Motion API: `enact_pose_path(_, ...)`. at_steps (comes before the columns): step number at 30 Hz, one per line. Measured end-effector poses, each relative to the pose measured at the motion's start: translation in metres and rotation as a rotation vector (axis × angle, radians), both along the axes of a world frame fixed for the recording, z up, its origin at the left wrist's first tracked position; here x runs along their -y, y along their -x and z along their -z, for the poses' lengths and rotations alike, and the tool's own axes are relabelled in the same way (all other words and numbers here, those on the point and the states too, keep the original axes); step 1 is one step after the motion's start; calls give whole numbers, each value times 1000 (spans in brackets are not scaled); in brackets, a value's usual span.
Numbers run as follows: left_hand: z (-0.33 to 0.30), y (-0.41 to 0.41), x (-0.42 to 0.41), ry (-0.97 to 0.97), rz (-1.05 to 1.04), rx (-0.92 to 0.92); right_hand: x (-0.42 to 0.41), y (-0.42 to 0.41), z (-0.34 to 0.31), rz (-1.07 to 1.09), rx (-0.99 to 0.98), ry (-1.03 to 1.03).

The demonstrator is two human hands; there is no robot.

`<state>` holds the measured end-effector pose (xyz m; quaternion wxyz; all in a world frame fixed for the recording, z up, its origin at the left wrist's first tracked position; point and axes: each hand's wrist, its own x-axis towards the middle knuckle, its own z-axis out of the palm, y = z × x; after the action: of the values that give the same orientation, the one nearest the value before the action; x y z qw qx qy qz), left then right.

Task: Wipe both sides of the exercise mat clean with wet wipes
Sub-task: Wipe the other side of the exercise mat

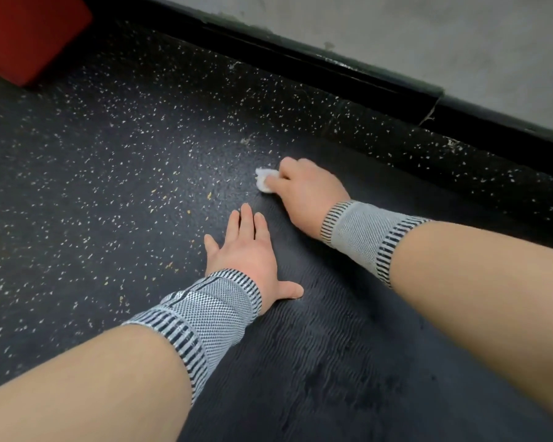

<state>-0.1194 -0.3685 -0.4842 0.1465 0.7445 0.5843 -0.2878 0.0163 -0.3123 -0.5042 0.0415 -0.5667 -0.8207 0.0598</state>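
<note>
— Which step is this, starting from the left?

— The left hand lies flat, fingers straight and spread, pressing the near-left edge of the exercise mat, which is spread on the speckled floor beside the wall. It looks to be pinning the mat down. Further right, the right hand has its fingers curled round a bunched wet wipe, pressed to the mat's far-left corner. So I judge the wiping of the upturned side is under way.

— And the next move?

— Probably strokes drawn back across the ribbed surface toward the body, the left hand holding the mat steady. Turning the mat over comes later, I'd guess.

— What can't you make out?

— The mat's right and near ends run out of frame. Its underside is hidden, so I cannot tell whether that side is done. A red object at top left is cut off and unidentifiable. No pack of wipes is in view.
</note>
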Motion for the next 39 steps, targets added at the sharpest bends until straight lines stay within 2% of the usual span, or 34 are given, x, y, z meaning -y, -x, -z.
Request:
enact_pose_path(2,0,1,0,1,-12,18,10,4,-1,-249,24,8)
enact_pose_path(4,0,2,1,4,-16,25,-2,-13,-4,-271,79,5)
enact_pose_path(7,-1,1,0,26,-16,5,-26,-48,-4,66,175,-31)
enact_pose_path(9,-2,0,-2,43,-21,-9,-27,-58,-6,319,135,14)
enact_pose_path(10,-3,-1,-2,46,-20,-15,-21,-55,-6,367,105,35)
enact_pose_path(12,-5,-3,-3,46,-15,-27,-1,-40,-4,239,126,11)
enact_pose_path(15,-8,-6,-3,52,-14,-35,42,-24,-3,-81,20,48)
enact_pose_path(17,-10,-7,-3,55,-16,-37,47,-36,-4,-153,9,83)
enact_pose_path(18,-11,-8,-3,57,-18,-38,45,-47,-2,-112,14,72)
enact_pose_path(21,-13,-10,-4,67,-12,-56,40,-83,-1,220,-81,81)
enact_pose_path(25,-13,-11,-6,77,-6,-78,52,-109,-11,659,-487,-177)
enact_pose_path(27,-12,-11,-6,71,-14,-70,64,-118,-18,820,-575,-236)
enact_pose_path(28,-11,-11,-6,66,-17,-65,73,-124,-19,858,-556,-212)
enact_pose_path(32,-11,-10,-3,24,-30,-46,126,-139,-10,753,-251,-60)
enact_pose_path(35,-11,-11,2,-20,-29,-21,162,-132,-9,641,-104,-2)
enact_pose_path(39,-10,-20,20,-161,210,75,208,-106,-17,365,-48,112)
